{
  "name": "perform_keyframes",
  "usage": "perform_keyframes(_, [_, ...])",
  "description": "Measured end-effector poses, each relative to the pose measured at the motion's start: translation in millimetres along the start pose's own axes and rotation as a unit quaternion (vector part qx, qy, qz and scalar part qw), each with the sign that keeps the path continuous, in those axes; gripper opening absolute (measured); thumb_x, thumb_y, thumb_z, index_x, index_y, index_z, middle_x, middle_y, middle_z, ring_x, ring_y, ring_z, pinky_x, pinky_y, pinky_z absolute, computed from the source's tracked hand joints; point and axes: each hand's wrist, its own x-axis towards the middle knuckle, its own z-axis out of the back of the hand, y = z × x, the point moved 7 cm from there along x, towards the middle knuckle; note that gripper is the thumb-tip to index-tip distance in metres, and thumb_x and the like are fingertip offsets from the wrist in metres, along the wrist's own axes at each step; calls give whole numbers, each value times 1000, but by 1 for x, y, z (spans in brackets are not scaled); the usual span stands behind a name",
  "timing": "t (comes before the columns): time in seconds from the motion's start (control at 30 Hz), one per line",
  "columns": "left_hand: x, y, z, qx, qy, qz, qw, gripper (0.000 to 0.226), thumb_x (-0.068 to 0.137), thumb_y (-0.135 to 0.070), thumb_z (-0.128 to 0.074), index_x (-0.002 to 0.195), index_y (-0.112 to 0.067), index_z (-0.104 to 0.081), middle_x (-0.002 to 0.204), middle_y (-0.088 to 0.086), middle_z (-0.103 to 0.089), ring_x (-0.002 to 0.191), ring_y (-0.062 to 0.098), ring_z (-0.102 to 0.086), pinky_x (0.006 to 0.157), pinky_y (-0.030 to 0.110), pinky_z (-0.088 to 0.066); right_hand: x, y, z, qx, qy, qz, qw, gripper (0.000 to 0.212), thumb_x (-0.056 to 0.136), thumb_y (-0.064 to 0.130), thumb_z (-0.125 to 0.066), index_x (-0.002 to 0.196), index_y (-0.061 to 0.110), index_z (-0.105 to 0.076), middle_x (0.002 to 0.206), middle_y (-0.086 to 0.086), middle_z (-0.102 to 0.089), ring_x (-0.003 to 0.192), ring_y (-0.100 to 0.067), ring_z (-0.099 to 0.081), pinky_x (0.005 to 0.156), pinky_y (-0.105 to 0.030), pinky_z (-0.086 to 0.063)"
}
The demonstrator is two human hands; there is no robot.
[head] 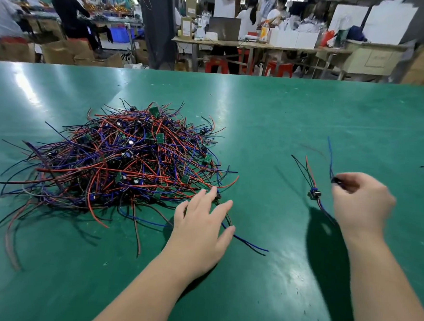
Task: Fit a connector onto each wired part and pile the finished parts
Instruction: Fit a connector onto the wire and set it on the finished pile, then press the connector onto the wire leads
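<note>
Left fingers point(224, 206) straight, splayed against the wire pile point(120, 159); right fingers point(352, 182) pinching a black wired piece point(335, 180).

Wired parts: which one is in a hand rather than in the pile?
The lone part right of the pile, held by the right hand; the left hand is open at the pile's edge.

This was a factory assembly workshop. A broad green-matted tabletop point(284, 110) carried a big tangled heap of red, blue and black wired parts with small green circuit boards point(120, 159). Beyond it, seated and standing workers point(249, 20) crowded a long wooden workbench point(264, 45) loaded with white cartons point(293, 38) and a grey laptop point(224, 28). Red plastic stools point(278, 69), brown cardboard boxes point(63, 52) and a blue plastic crate point(119, 34) stood around.
</note>
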Motion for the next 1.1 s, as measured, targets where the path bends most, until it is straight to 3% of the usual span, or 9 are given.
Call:
perform_keyframes(0.17, [-1,-4,5,79,-38,-2,996,56,89,-62,-31,142,-42,-30,159,-1,-12,146,14,4,107,43,21,0,-19,-22,-94,69,-55,992,22,78,-3,-62,97,-1,-72,94,-22,-71,91,-36,-63,83,-33,-45])
perform_keyframes(0.3, [-6,-4,11,78,-24,15,997,69,73,-77,-29,133,-45,-43,137,-13,-42,143,11,-12,103,44,29,-8,-10,-32,-128,128,-36,983,17,83,8,-63,95,3,-75,86,-20,-69,73,-36,-54,65,-32,-39])
perform_keyframes(0.43, [-7,-6,16,67,-30,24,997,73,63,-84,-26,115,-43,-56,119,-20,-51,133,10,-28,104,44,27,-20,15,-24,-53,82,18,995,20,82,4,-61,97,5,-74,92,-13,-69,86,-31,-62,79,-30,-42])
perform_keyframes(0.5, [-6,-7,16,58,-40,25,997,63,71,-80,-28,110,-41,-59,117,-22,-52,129,7,-32,103,42,27,-35,28,-37,13,159,12,987,17,82,6,-61,92,11,-74,80,-3,-70,77,-22,-66,76,-27,-46])
perform_keyframes(0.57, [-5,-6,14,43,-50,24,998,48,82,-69,-36,110,-39,-61,118,-23,-54,128,4,-33,103,39,26,-63,42,-62,41,311,5,950,11,84,12,-63,85,14,-74,71,1,-71,69,-16,-67,70,-29,-49])
perform_keyframes(0.7, [-7,-12,13,-8,-77,-15,997,31,84,-47,-52,108,-34,-66,120,-23,-56,124,3,-41,107,37,14,-102,68,-89,15,426,87,901,17,86,30,-64,83,16,-74,75,4,-72,70,-9,-63,70,-25,-48])
perform_keyframes(0.83, [-8,-16,24,-137,-121,-63,981,29,74,-23,-65,102,-21,-73,119,-8,-65,114,12,-58,105,33,-26,-108,67,-91,226,419,-71,877,3,83,11,-71,84,9,-69,72,-2,-70,54,-7,-56,50,-16,-43])
perform_keyframes(0.97, [-6,-10,30,-411,-98,-21,906,26,73,-10,-74,97,-20,-68,106,-13,-70,97,2,-65,88,18,-49,-112,60,-92,414,408,-268,768,19,70,-1,-73,83,8,-62,61,0,-64,46,-6,-53,44,-14,-39])
perform_keyframes(1.1, [-4,4,20,-622,-99,119,768,33,63,-24,-84,87,-10,-67,79,5,-74,72,16,-71,65,23,-55,-115,75,-85,455,446,-242,732,33,49,9,-77,80,8,-68,65,-3,-67,53,-8,-60,47,-14,-44])
